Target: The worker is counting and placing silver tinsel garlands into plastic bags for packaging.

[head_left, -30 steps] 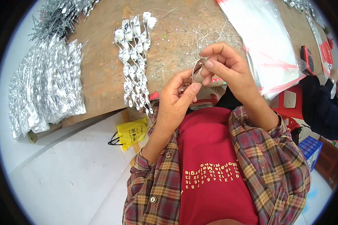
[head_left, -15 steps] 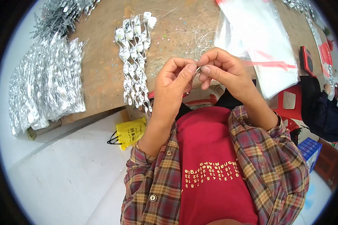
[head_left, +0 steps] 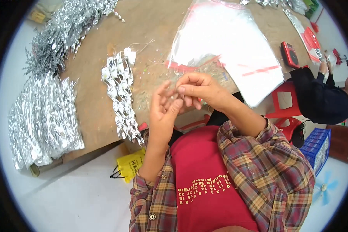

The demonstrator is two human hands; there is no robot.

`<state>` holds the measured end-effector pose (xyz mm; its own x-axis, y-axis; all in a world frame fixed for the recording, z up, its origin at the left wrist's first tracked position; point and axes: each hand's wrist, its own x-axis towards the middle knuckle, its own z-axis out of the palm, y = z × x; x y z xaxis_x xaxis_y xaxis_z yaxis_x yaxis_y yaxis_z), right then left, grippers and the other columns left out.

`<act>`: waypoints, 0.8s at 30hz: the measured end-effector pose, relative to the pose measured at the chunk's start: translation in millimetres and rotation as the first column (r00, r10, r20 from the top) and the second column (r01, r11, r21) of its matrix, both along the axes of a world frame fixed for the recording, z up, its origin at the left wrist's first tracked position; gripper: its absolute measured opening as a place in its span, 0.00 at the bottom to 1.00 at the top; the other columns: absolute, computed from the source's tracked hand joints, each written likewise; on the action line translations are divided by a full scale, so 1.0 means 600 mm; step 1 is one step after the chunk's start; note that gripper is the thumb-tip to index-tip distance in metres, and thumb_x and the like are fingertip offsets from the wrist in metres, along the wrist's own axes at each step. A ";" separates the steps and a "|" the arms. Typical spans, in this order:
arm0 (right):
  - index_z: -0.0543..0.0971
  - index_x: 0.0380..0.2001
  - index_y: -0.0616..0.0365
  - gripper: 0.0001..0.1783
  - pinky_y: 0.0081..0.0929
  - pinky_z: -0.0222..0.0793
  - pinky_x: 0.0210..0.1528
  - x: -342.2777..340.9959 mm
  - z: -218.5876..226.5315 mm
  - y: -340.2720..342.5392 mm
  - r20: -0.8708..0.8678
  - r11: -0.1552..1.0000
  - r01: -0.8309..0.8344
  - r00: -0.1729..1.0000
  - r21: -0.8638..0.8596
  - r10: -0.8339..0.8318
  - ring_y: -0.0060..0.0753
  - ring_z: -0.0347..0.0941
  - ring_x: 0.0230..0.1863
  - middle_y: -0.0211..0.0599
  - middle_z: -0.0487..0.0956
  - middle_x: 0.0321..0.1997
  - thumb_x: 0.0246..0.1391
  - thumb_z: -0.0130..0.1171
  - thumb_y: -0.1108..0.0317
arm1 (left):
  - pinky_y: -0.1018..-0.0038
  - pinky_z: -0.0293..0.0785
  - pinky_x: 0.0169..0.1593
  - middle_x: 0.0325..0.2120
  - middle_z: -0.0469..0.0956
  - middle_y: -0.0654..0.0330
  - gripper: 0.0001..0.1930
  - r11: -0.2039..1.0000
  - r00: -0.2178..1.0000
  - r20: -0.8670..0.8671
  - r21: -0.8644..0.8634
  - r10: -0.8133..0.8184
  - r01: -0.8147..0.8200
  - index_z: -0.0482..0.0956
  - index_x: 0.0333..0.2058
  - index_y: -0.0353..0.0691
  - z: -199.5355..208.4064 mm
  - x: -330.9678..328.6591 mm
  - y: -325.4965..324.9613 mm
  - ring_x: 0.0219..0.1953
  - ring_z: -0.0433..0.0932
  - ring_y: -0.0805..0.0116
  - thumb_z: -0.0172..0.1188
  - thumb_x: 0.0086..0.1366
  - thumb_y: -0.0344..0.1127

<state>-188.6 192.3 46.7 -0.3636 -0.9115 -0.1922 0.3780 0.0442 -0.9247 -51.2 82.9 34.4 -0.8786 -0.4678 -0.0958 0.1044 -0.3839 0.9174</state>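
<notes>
Over the table's near edge my two hands are close together. My left hand point(head_left: 162, 114) has its fingers apart, with the thumb away from the forefinger, and nothing shows in its grip. Thumb and forefinger of my right hand point(head_left: 203, 91) are pinched together beside the left fingertips; whatever is between them is too small to make out. Left of my hands lies a bundle of twisted silver strands point(head_left: 120, 94), its lower end at the table edge and thin string at its top. Beyond my right hand is a pile of clear plastic bags point(head_left: 224, 34) with red strips.
Bagged silver strands point(head_left: 46, 120) are stacked at the left, with a heap of silver garlands point(head_left: 71, 29) behind. A red handheld device point(head_left: 289, 55) lies at the right. Below the table are a yellow bag point(head_left: 130, 165), a red stool point(head_left: 284, 100) and a blue crate point(head_left: 315, 149). Another person point(head_left: 323, 94) sits at the right.
My left fingers have spread and come apart from the right hand's pinch. The view has shifted, so table things and both hands appear lower and further left.
</notes>
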 end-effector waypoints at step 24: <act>0.78 0.44 0.48 0.16 0.29 0.71 0.34 -0.231 0.026 0.015 -0.996 0.921 0.390 0.090 0.013 -0.025 0.32 0.76 0.32 0.34 0.79 0.40 0.50 0.62 0.65 | 0.81 0.69 0.32 0.24 0.74 0.66 0.10 0.979 0.951 0.237 0.009 -0.200 0.204 0.74 0.33 0.38 -0.011 -0.030 -0.048 0.26 0.73 0.78 0.54 0.67 0.39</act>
